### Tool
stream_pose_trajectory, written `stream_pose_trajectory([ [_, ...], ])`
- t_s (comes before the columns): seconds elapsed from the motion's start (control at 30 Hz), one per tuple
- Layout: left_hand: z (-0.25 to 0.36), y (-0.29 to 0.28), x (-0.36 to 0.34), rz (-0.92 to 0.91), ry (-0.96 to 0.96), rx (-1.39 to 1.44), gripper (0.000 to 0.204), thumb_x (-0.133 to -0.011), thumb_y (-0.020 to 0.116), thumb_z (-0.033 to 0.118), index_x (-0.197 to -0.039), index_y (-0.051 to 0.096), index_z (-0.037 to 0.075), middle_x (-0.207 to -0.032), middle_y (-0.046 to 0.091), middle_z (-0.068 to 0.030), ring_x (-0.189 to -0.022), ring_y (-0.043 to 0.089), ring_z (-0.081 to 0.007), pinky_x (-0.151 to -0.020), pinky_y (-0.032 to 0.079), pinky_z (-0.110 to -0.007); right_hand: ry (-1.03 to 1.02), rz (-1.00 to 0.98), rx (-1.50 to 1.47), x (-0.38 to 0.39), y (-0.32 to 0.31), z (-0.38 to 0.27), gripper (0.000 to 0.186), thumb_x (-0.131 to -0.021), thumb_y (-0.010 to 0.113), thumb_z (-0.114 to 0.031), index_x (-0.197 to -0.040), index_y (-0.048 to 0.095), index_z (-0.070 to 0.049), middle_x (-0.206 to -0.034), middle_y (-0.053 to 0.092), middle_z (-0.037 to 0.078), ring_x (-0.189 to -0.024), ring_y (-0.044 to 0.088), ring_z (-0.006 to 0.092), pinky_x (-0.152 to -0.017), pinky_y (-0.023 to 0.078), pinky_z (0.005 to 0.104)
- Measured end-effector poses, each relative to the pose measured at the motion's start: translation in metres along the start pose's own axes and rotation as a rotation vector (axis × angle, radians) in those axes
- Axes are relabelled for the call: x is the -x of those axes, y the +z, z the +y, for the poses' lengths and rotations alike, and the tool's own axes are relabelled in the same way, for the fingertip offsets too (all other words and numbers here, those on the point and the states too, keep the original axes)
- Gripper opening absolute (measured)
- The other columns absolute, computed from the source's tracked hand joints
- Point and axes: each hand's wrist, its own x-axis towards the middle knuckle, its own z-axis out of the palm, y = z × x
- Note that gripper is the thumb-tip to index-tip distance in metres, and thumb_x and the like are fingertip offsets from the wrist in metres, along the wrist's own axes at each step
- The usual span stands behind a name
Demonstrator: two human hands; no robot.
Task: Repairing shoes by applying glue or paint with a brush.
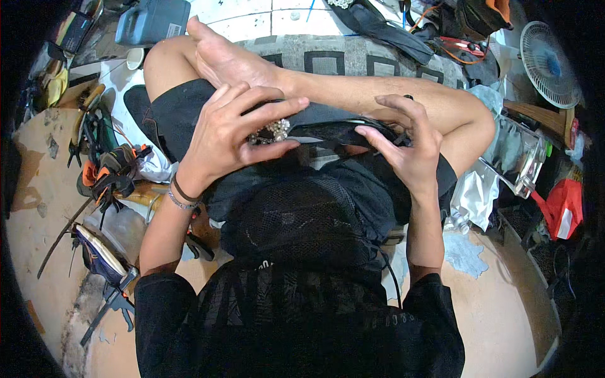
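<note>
A dark, glossy, sandal-like piece [340,130] stretches level between my two hands above my lap. A cluster of pearl-like beads [272,131] sits at its left end. My left hand [242,120] grips that end, with the thumb below and the fingers above the beads. At the other end my right hand [408,135] curls round the piece, thumb at the near side and fingers at the far side. Some fingertips are hidden behind it. My bare foot [230,60] and crossed leg lie just beyond.
A patterned grey mat [343,63] lies past my leg. Tools and clamps [116,302] crowd the left, along with a shoe [99,255]. A blue-grey case [153,22] stands far left. At right are a white fan [549,65], a clear plastic bag [474,195] and a red bag [563,205].
</note>
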Motion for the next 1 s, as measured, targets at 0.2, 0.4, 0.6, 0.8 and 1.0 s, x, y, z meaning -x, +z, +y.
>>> stream_pose_trajectory([
  [0.2,-0.01,-0.004,-0.002,-0.032,-0.083,0.083,0.058,-0.065,0.085,0.017,-0.119,0.069,0.005,-0.102,0.07,-0.0108,-0.088,0.066,-0.0275,-0.08,0.052,-0.035,0.078,-0.038,-0.054,-0.006,-0.001,0.004,0.049,-0.071,0.087,-0.006,-0.112,0.061,0.003,-0.106,0.07,0.014,-0.093,0.071,0.02,-0.079,0.058,0.0289],
  [0.4,-0.011,-0.003,-0.006,0.017,-0.068,0.117,0.054,-0.07,0.084,0.023,-0.121,0.07,0.011,-0.092,0.068,-0.0078,-0.08,0.066,-0.0247,-0.073,0.053,-0.035,0.11,-0.035,-0.068,-0.008,0.003,0.006,0.038,-0.072,0.086,-0.004,-0.101,0.064,0.004,-0.097,0.071,0.012,-0.088,0.072,0.0177,-0.078,0.058,0.0276],
  [0.6,-0.007,-0.006,-0.007,-0.052,-0.133,0.112,0.058,-0.066,0.085,0.019,-0.12,0.069,0.005,-0.102,0.069,-0.0118,-0.088,0.067,-0.0269,-0.078,0.053,-0.034,0.104,-0.019,-0.049,-0.007,0.003,0.004,0.033,-0.071,0.087,-0.005,-0.094,0.065,0.002,-0.089,0.071,0.009,-0.082,0.071,0.0141,-0.071,0.056,0.0246],
  [0.8,-0.005,-0.008,-0.008,-0.049,-0.118,0.071,0.059,-0.066,0.085,0.019,-0.121,0.069,0.008,-0.099,0.068,-0.0105,-0.086,0.066,-0.0263,-0.077,0.053,-0.035,0.118,0.012,-0.004,-0.007,0.003,0.0,0.031,-0.071,0.088,-0.009,-0.091,0.066,0.0,-0.086,0.071,0.005,-0.07,0.065,0.0089,-0.06,0.048,0.0209],
  [1.0,0.0,-0.011,-0.006,-0.073,-0.133,0.006,0.058,-0.066,0.085,0.019,-0.121,0.07,0.01,-0.1,0.067,-0.0085,-0.085,0.065,-0.0258,-0.075,0.053,-0.035,0.093,0.007,-0.024,-0.008,0.005,0.0,0.03,-0.072,0.087,-0.008,-0.091,0.066,0.0,-0.087,0.072,0.008,-0.077,0.069,0.0119,-0.066,0.053,0.0226],
])
